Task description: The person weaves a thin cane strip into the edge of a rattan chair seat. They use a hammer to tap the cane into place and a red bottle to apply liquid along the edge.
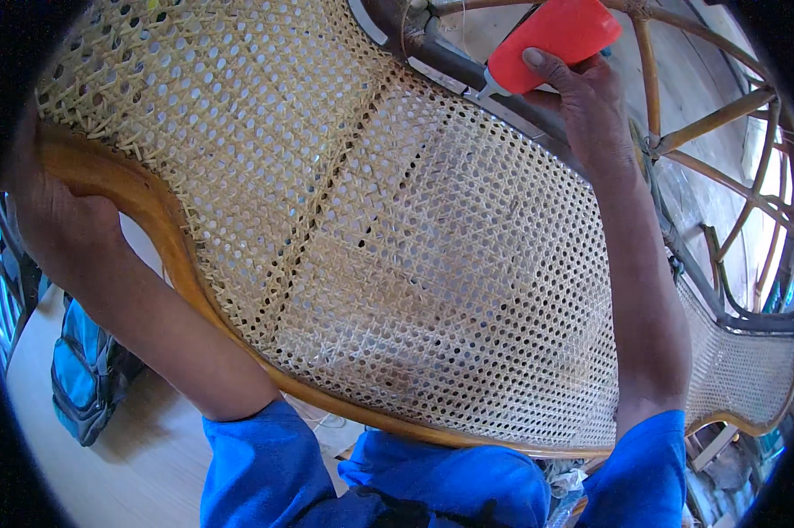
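Head view looks down on a woven cane panel (415,264) set in a curved wooden frame (164,220). At its far edge the right hand (591,106) wraps a red squeeze bottle (555,40), nozzle touching the dark rim. At its near-left edge the left hand (58,229) clasps the frame. Squeezing too hard could flood glue into the weave; a loosened left-hand grip could let the panel shift.

A red squeeze bottle (557,40) with a pale nozzle sits tilted in the right grip (582,97) — tip pointing down-left, touching the dark far rim of the chair. The woven cane panel (397,255), pale and open-meshed, spans between both grips — its curved honey-coloured wooden frame (164,220) clasped by the left grip (58,224).
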`<state>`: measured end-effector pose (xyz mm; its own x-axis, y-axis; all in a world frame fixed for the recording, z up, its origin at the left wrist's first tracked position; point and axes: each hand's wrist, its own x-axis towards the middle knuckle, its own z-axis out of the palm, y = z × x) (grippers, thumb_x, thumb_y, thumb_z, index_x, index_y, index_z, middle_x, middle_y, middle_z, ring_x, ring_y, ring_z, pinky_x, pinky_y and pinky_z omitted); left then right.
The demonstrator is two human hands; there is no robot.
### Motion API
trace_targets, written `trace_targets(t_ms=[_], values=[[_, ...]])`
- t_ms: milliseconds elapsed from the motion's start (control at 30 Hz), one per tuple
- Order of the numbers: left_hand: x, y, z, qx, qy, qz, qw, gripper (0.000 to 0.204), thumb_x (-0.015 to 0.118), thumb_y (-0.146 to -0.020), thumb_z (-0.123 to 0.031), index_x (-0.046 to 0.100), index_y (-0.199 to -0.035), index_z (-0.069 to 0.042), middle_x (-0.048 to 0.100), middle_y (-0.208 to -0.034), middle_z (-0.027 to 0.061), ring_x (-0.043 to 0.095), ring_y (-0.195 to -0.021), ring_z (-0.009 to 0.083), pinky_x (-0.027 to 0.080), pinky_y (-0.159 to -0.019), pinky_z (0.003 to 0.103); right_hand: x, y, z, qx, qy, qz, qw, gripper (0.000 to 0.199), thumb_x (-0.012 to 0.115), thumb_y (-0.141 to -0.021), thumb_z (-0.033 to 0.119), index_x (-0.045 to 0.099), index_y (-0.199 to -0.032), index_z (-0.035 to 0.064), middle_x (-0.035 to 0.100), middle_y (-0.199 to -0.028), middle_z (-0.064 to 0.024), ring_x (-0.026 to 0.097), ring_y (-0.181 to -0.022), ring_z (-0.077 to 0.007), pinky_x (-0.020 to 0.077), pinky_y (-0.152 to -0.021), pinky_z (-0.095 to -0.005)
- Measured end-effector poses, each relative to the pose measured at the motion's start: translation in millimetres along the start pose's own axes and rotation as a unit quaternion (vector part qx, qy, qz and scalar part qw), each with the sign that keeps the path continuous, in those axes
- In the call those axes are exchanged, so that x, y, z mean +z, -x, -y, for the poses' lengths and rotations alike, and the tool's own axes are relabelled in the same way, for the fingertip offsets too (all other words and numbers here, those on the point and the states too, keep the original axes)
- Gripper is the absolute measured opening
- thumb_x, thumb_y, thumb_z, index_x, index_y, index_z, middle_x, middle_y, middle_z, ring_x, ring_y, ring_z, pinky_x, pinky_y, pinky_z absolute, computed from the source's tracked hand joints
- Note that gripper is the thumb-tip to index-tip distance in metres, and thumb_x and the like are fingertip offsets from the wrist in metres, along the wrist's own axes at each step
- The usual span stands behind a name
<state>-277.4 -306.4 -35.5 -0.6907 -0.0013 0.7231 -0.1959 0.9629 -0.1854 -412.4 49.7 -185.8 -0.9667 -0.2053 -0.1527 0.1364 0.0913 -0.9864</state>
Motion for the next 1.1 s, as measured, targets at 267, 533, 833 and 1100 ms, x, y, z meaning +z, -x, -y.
trace_targets(t_ms=[267, 533, 833, 1100], values=[[0, 3, 1, 0.031, -0.017, -0.015, 0.999, 0.051, 0.059, -0.071, 0.005, 0.062, -0.120, -0.012, 0.068, -0.105, 0.0142, 0.066, -0.097, 0.0272, 0.052, -0.085, 0.037, 5, 2, -9, -0.012, -0.035, 0.005, 0.999, 0.046, 0.072, -0.083, 0.024, 0.051, -0.117, 0.0008, 0.063, -0.109, -0.0115, 0.066, -0.093, -0.0213, 0.0579, -0.076, -0.0318], [-1, 7, 4, -0.035, -0.015, 0.034, 0.999, 0.053, 0.061, -0.078, -0.020, 0.053, -0.130, -0.011, 0.061, -0.122, 0.0167, 0.059, -0.111, 0.0311, 0.047, -0.094, 0.039, -1, 0, -12, 0.000, 0.003, 0.031, 1.000, 0.047, 0.072, -0.083, 0.023, 0.050, -0.118, 0.0011, 0.063, -0.109, -0.0113, 0.066, -0.094, -0.0215, 0.0579, -0.078, -0.0336], [4, 4, 20, 0.019, 0.081, 0.011, 0.996, 0.055, 0.064, -0.078, -0.027, 0.054, -0.129, -0.009, 0.060, -0.123, 0.0171, 0.059, -0.112, 0.0303, 0.046, -0.095, 0.038, 17, 0, -8, -0.019, -0.121, 0.032, 0.992, 0.045, 0.071, -0.084, 0.023, 0.050, -0.118, 0.0034, 0.062, -0.109, -0.0104, 0.065, -0.098, -0.0223, 0.0578, -0.081, -0.0356], [5, -4, -1, -0.052, 0.160, -0.030, 0.985, 0.052, 0.060, -0.085, -0.038, 0.054, -0.130, -0.013, 0.056, -0.125, 0.0216, 0.059, -0.111, 0.0344, 0.046, -0.096, 0.040, 9, -4, 3, -0.028, -0.018, 0.010, 0.999, 0.055, 0.074, -0.081, 0.031, 0.049, -0.121, 0.0034, 0.062, -0.113, -0.0120, 0.064, -0.101, -0.0245, 0.0579, -0.075, -0.0375]])
